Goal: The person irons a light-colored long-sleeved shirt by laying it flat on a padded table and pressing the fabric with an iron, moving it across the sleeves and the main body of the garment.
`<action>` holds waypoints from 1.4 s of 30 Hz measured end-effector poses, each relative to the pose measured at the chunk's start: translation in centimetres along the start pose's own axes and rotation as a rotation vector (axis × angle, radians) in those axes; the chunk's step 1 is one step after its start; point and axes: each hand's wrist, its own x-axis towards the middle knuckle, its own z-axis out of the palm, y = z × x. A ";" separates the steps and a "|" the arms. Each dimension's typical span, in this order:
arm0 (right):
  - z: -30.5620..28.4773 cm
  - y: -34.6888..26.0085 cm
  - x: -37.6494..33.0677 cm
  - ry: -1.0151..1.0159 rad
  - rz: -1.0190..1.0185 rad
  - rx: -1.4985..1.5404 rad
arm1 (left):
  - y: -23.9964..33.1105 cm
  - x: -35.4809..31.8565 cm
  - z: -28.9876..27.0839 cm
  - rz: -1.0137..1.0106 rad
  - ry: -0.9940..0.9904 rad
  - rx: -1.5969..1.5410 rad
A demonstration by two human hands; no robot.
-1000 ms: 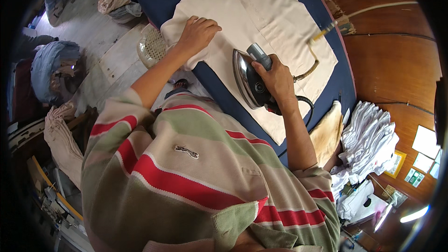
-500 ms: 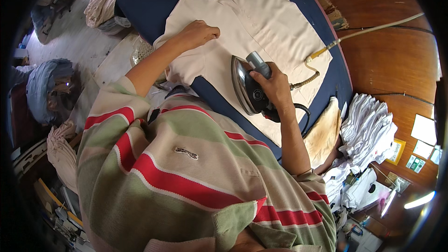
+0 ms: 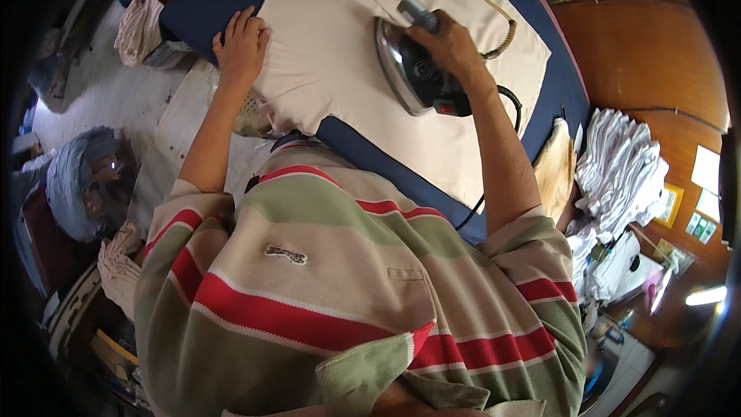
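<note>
A pale cream shirt point(image 3: 324, 54) with a rounded neckline lies spread over a dark blue padded ironing table point(image 3: 193, 8). My right hand point(image 3: 454, 45) is closed around the handle of a steam iron point(image 3: 417, 69), whose silver soleplate rests on the middle of the shirt. A coiled hose point(image 3: 505, 35) and a black cable run off the iron on the right. At the shirt's left sleeve edge lies my left hand point(image 3: 243, 50), fingers apart, partly over the blue cover and touching the fabric. Its palm is hidden.
White folded garments point(image 3: 617, 162) are piled right of the table, beside a tan cloth pad point(image 3: 554, 166). A wooden panel point(image 3: 648, 46) borders the right side. Bundled clothes point(image 3: 139, 31) and a blue-grey fabric heap point(image 3: 77, 174) sit at left.
My left hand has moved left from the shirt front to the sleeve edge, its curled fingers now spread. My right hand has slid the iron away from me, up the shirt.
</note>
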 end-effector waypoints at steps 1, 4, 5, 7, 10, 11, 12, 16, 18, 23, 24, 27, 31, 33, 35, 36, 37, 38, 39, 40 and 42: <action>0.2 -0.2 -0.7 -0.037 0.003 -0.006 | -0.4 -0.1 0.2 0.006 0.005 -0.001; 0.6 -3.7 -6.8 -0.259 -0.010 -0.084 | -1.1 -0.4 0.2 -0.019 -0.022 0.024; 0.8 -4.5 -8.9 -0.365 -0.025 -0.117 | -0.7 -0.3 -0.2 -0.027 -0.035 0.037; 1.9 -4.5 -12.3 -0.274 -0.076 -0.018 | 1.5 0.0 -1.9 -0.071 -0.043 0.073; 1.0 -3.5 -11.5 -0.181 0.070 -0.071 | 5.2 0.4 -1.3 0.067 0.134 -0.097; 0.8 -2.8 -10.4 -0.116 0.091 -0.081 | 6.2 0.9 -0.1 0.145 0.046 -0.242; 0.4 -2.0 -9.3 -0.043 0.074 -0.079 | 7.5 1.8 1.1 0.226 -0.046 -0.388; -1.5 1.3 -4.8 0.050 0.088 -0.137 | 11.9 5.0 3.4 0.359 -0.252 -0.268; -2.7 3.9 -4.1 0.063 0.126 -0.150 | 12.1 5.1 4.1 0.309 -0.186 -0.034; -5.8 11.5 -8.5 0.074 0.276 -0.185 | 12.6 5.3 4.4 0.259 -0.225 0.167; -6.2 13.4 -9.9 0.119 0.266 -0.194 | 12.5 5.3 4.6 0.272 -0.211 0.143; -7.9 16.5 -13.8 0.115 0.401 -0.159 | 12.2 5.2 4.6 0.261 -0.211 0.136; -9.5 21.5 -17.4 0.226 0.425 -0.047 | 11.6 5.5 5.2 0.300 -0.120 0.139; -9.9 23.0 -18.3 0.257 0.431 -0.101 | 12.4 6.7 4.4 0.291 -0.138 0.122; -9.7 23.8 -18.4 0.273 0.427 -0.106 | 12.6 8.2 4.1 0.266 -0.150 0.160; -9.5 24.0 -18.2 0.272 0.420 -0.083 | 12.6 8.7 3.9 0.250 -0.155 0.178; -9.5 24.1 -18.1 0.271 0.413 -0.061 | 12.6 8.9 3.9 0.244 -0.180 0.172; -9.6 22.6 -17.7 0.205 0.431 0.034 | 12.7 9.1 3.8 0.231 -0.204 0.170; -9.6 21.5 -17.0 0.178 0.377 -0.009 | 12.9 9.3 3.7 0.226 -0.229 0.166; -9.5 20.6 -16.4 0.151 0.324 -0.052 | 12.9 9.3 3.9 0.226 -0.198 0.179; -8.8 18.7 -14.7 0.096 0.239 -0.090 | 12.8 8.8 4.5 0.232 -0.142 0.213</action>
